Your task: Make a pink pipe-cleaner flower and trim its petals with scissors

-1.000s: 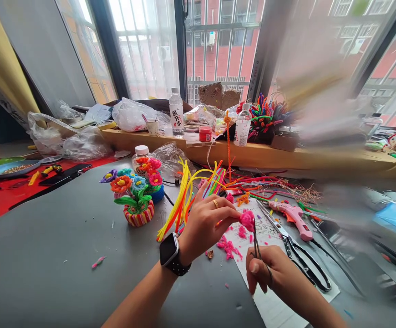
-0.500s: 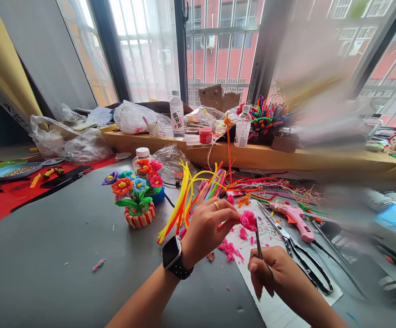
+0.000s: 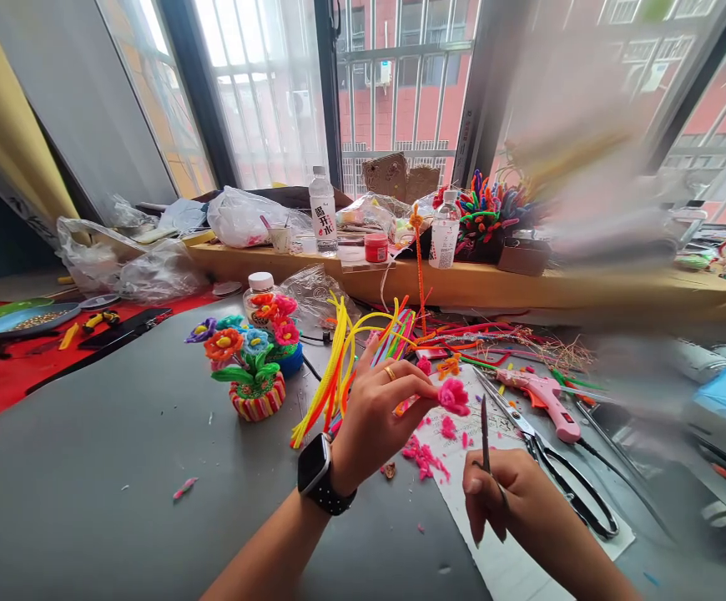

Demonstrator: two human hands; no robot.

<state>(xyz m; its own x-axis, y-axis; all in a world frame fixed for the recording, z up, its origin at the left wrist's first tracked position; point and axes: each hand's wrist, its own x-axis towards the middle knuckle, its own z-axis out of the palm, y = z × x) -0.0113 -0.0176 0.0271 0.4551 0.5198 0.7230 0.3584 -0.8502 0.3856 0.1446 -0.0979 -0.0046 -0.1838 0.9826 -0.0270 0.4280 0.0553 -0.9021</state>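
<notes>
Between the thumb and fingertips of my left hand is a pink fuzzy flower, its petals facing right. My right hand grips small scissors with the blades pointing up, slightly apart from the flower. Pink fuzz clippings lie under the hands on a printed white sheet and the grey table. Close behind my left hand is a bundle of yellow and orange pipe cleaners.
To the left stands a pot of fuzzy flowers. Large scissors and a pink glue gun lie to the right. Along the back ledge are water bottles, a red jar and plastic bags.
The small scissors have come away from the flower, moving slightly right with my right hand. My left hand still holds the flower, now turned a little so its petals show more.
</notes>
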